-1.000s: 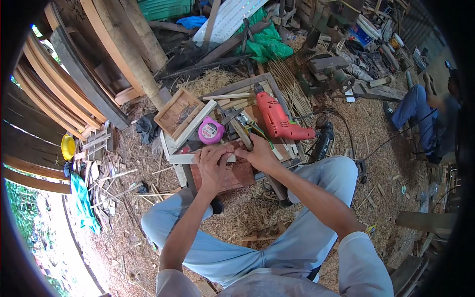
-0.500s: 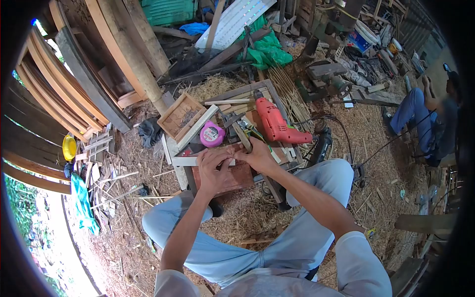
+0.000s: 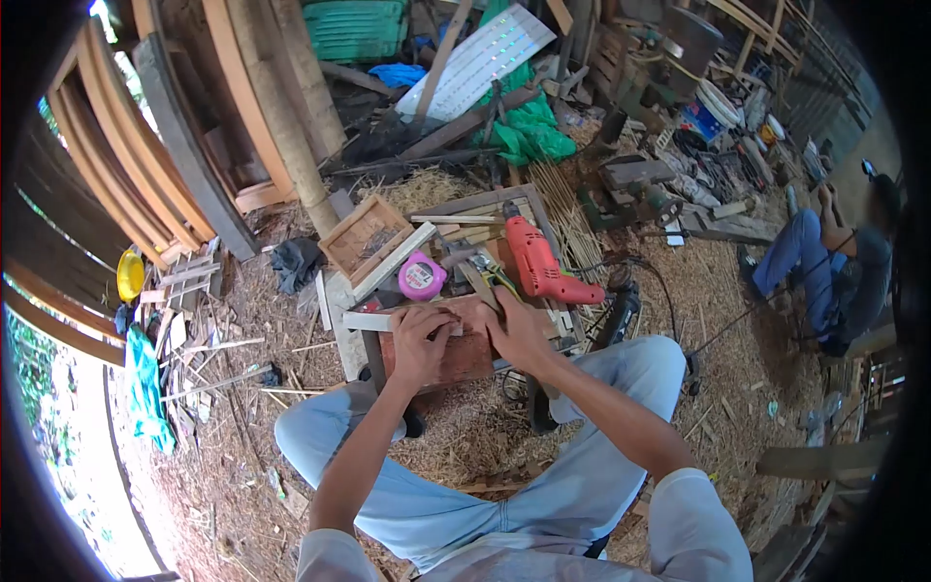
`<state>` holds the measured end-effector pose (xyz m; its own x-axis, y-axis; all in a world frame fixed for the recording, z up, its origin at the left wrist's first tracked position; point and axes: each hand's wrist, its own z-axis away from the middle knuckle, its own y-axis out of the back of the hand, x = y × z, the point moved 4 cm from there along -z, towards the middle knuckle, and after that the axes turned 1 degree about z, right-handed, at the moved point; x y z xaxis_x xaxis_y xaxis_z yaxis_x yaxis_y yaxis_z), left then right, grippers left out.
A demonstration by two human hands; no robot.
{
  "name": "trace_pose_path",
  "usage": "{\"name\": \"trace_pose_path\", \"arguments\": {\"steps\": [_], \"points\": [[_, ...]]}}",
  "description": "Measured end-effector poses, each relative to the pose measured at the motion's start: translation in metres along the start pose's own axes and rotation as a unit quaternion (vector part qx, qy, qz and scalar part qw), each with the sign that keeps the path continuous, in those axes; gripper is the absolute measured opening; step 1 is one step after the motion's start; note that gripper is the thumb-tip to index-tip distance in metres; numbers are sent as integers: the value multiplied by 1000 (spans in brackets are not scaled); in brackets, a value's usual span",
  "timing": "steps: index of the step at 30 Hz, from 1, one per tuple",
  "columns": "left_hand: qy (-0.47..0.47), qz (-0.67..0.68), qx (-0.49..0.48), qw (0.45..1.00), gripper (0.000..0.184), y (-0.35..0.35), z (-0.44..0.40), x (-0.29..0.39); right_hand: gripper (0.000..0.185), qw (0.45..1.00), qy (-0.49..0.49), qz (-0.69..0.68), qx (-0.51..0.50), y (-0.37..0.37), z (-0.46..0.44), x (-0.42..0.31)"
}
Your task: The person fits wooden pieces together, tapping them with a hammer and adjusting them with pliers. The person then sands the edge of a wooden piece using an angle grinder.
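A pale wooden strip [image 3: 369, 321] lies across a reddish-brown board [image 3: 436, 361] at the work stand's near edge. My left hand [image 3: 424, 341] is closed over the strip, fingers bent near its right end; anything small between the fingertips cannot be made out. Just to the right, my right hand [image 3: 519, 335] is wrapped round the wooden handle of a hammer [image 3: 479, 284], its dark head pointing away from me. A pink tape measure [image 3: 421, 276] sits beyond my left hand. Further right lies a red power drill [image 3: 543, 264], with yellow-and-black pliers [image 3: 499, 274] beside the hammer.
A small wooden box [image 3: 366, 238] rests at the stand's far left. The drill's dark cord trails right across shavings. Near my right knee stands a black tool [image 3: 618, 315]. A seated person [image 3: 824, 257] is at the right. Timber frames [image 3: 184, 126] lean at the left.
My right hand has moved slightly right, away from my left hand, with the hammer handle in it. My left hand stays at the strip. The whole view has shifted a little.
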<state>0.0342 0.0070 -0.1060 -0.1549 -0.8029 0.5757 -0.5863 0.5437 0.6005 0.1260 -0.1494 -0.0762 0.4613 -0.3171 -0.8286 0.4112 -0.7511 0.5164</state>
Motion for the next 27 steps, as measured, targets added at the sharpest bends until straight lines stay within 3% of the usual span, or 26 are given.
{"name": "trace_pose_path", "arguments": {"steps": [2, 6, 18, 27], "points": [[15, -46, -35, 998, 12, -3, 2, -3, 22, 998, 10, 36, -44, 16, 12, -14], [2, -30, -16, 999, 14, -4, 2, -1, 20, 984, 33, 152, -92, 19, 38, -3], [-8, 33, 38, 999, 20, 0, 2, 0, 18, 973, 42, 207, -92, 19, 49, -9], [0, -2, -10, 1000, 19, 1, -3, 5, 22, 974, 56, 202, -85, 17, 48, -8]]}}
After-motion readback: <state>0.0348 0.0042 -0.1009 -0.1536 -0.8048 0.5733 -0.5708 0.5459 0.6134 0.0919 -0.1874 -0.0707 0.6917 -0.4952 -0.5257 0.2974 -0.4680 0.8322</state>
